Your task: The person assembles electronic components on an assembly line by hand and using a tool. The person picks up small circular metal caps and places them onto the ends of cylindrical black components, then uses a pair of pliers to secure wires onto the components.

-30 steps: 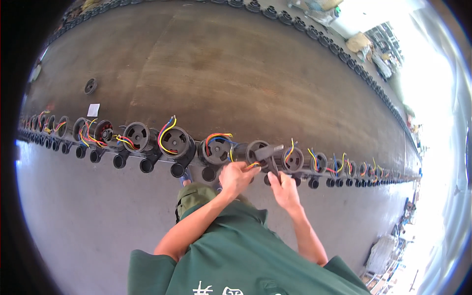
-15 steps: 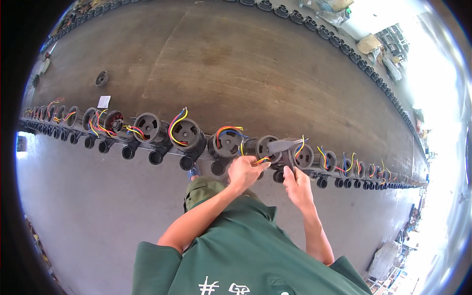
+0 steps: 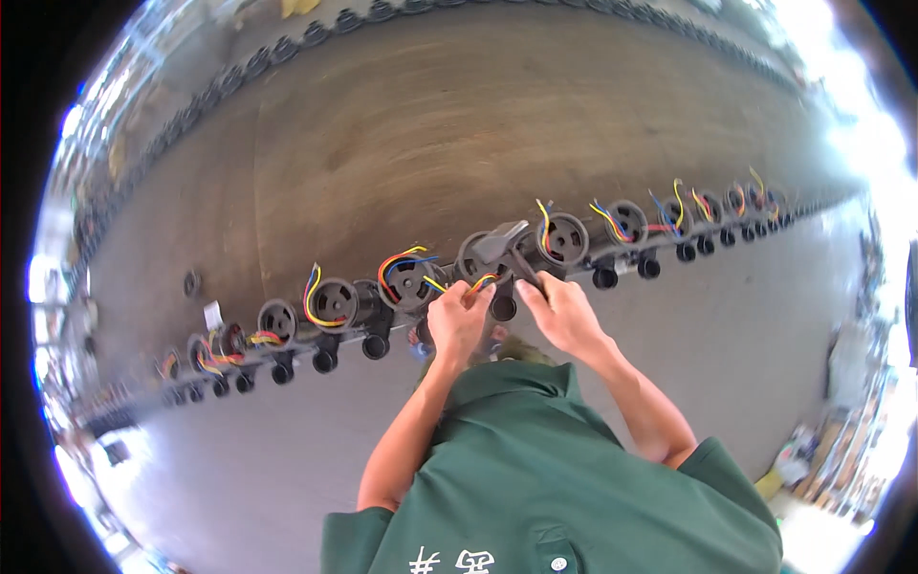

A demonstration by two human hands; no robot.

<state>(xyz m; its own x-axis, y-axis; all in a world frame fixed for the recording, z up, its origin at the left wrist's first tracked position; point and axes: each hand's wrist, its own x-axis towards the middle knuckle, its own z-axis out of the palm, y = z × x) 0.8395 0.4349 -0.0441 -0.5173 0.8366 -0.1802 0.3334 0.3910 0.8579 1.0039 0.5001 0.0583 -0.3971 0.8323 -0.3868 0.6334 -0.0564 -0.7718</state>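
My right hand is wrapped round the dark handle of a hammer. Its grey metal head lies over the face of a round black motor housing at the table's near edge, hiding part of it; whether they touch I cannot tell. Just below that housing, my left hand pinches its coloured wires, whose red and yellow ends show beside the fingertips. To the left sits another housing with red, yellow and blue wires, and to the right a similar housing.
More wired housings, such as one at left, line the near edge, with black tubes jutting below. On the brown table lie a small round part and a white slip. Round black parts line the far edge.
The view has turned, so the row of housings now rises toward the right. Both hands stay at the same housing, the hammer head still over it.
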